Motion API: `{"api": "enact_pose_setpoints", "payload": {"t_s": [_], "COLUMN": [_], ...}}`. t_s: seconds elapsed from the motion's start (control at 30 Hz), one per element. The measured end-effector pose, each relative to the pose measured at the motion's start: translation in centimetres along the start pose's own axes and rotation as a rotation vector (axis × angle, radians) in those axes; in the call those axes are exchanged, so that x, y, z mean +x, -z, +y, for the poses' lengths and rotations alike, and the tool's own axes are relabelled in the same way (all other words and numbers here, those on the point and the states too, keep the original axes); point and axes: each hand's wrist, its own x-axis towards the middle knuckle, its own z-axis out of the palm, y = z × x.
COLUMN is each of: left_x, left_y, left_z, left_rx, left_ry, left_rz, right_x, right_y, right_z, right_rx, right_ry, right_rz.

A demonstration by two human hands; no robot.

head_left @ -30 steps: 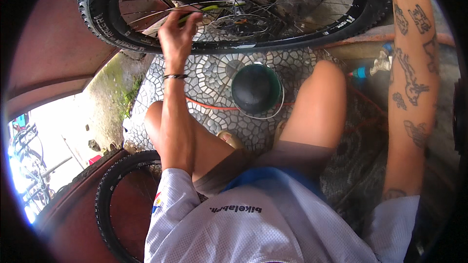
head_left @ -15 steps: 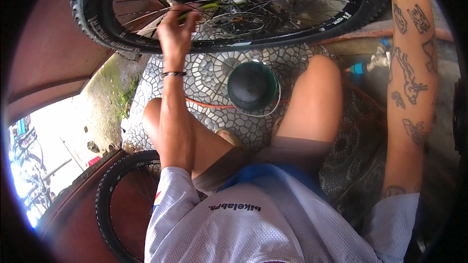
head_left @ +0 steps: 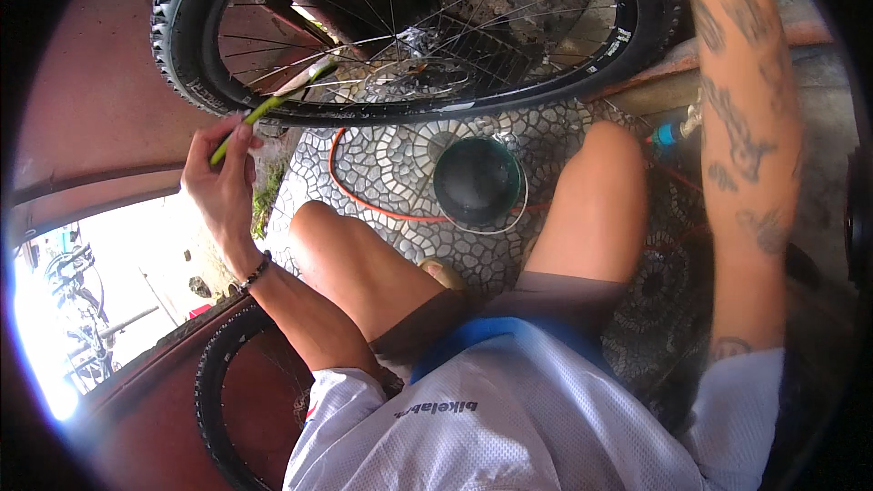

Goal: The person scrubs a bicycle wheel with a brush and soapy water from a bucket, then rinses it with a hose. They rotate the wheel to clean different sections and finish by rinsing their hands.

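My left hand (head_left: 218, 173) is closed round the yellow-green handle of a slim brush (head_left: 265, 107). The brush points up and to the right, its pale, dark-tipped head in front of the spokes; whether it touches them I cannot tell. Ahead of me stands a bicycle wheel with a knobby black tyre (head_left: 186, 55), tilted, its top cut off by the frame. A brake disc (head_left: 414, 80) sits at its hub. My right forearm (head_left: 741, 127) reaches up along the wheel's right side, and the hand is beyond the upper edge.
Between my knees a dark green bucket (head_left: 440, 164) with a wire handle stands on pebble-mosaic floor (head_left: 382, 159). An orange hose (head_left: 338, 177) curves behind it, and a blue tap fitting (head_left: 668, 134) is at right. Another wheel (head_left: 209, 391) leans at lower left by a reddish panel (head_left: 109, 82).
My left hand has moved left and toward me, away from the hub, with the brush in it. The wheel's visible position has shifted and its spokes stand differently.
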Motion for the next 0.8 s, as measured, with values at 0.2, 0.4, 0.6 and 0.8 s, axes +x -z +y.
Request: {"api": "enact_pose_setpoints", "payload": {"t_s": [0.2, 0.4, 0.6, 0.8], "left_x": [3.8, 4.6, 4.8, 2.1], "left_y": [-9.4, -12.8, -13.4, -0.8], "left_z": [0.5, -1.6, -6.2, -2.3], "left_rx": [0.195, 0.057, -0.031, -0.017], "left_ry": [-0.208, -0.367, -0.261, -0.050], "left_rz": [-0.228, -0.278, -0.085, 0.074], "right_x": [-10.3, -8.1, -2.6, -6.9], "right_y": [-5.8, -2.1, -3.1, -3.3], "right_z": [3.2, 3.5, 0.8, 0.9], "right_rx": [-0.235, -0.562, -0.641, -0.543], "right_ry": [-0.403, -0.224, -0.304, -0.463], "right_rz": [0.675, 0.516, 0.400, 0.440]}}
